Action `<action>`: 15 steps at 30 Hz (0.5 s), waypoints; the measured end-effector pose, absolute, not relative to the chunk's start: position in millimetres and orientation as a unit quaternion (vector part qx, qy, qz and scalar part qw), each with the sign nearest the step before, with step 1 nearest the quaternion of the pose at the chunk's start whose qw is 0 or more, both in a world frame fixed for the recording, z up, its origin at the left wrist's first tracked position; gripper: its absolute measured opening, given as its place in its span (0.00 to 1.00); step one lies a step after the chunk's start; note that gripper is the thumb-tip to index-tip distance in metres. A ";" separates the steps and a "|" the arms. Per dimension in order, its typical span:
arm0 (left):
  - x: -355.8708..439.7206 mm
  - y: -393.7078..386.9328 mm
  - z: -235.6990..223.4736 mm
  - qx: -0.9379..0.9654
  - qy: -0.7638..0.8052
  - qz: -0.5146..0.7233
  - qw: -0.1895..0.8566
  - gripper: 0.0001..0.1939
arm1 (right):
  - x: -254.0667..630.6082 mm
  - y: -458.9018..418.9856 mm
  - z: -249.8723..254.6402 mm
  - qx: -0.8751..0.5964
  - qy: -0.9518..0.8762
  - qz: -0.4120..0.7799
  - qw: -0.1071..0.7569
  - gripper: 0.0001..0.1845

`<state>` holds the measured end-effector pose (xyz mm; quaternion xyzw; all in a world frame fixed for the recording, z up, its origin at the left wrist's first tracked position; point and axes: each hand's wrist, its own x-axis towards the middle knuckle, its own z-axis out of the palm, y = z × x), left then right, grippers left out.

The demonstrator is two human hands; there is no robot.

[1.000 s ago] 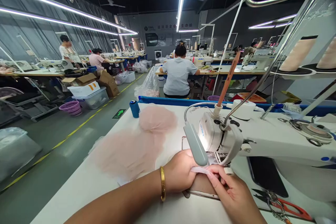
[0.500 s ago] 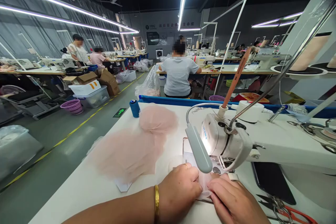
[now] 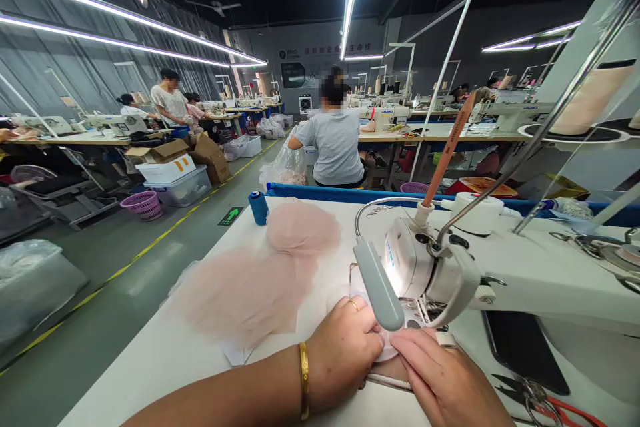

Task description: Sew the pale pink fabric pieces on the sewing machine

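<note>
A white sewing machine (image 3: 405, 253) stands at the right, with a grey lamp (image 3: 380, 287) hanging in front of its needle area. Just below the lamp, a pale sheer fabric piece (image 3: 387, 347) lies on the machine bed between my hands. My left hand (image 3: 347, 350), fingers curled, grips its left edge. Pressed together, the fingers of my right hand (image 3: 435, 367) hold the right side. The lamp and my fingers hide the needle and much of the fabric. Two heaps of sheer pink fabric (image 3: 245, 290) lie on the white table to the left.
A blue thread cone (image 3: 258, 207) stands at the table's far left corner. Right of my right hand are a black phone (image 3: 525, 350) and red-handled scissors (image 3: 565, 410). A metal thread stand rod (image 3: 540, 140) slants overhead. A co-worker (image 3: 333, 140) sits beyond the table.
My left hand has shifted slightly up, toward the machine, and the fabric between my hands has moved with it. My right hand stays nearly in place. The view has turned slightly left.
</note>
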<state>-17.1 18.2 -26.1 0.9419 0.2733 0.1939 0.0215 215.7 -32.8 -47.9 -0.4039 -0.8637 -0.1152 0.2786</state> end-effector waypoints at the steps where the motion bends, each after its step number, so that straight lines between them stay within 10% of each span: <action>1: -18.2 18.5 -24.8 0.947 0.260 0.189 0.016 0.07 | 216.0 -32.7 -48.8 -0.398 -0.866 -0.126 0.277 0.19; 15: -19.8 24.3 -31.5 0.931 0.281 0.212 0.093 0.06 | 220.8 -30.1 -59.5 -0.402 -0.876 -0.127 0.235 0.19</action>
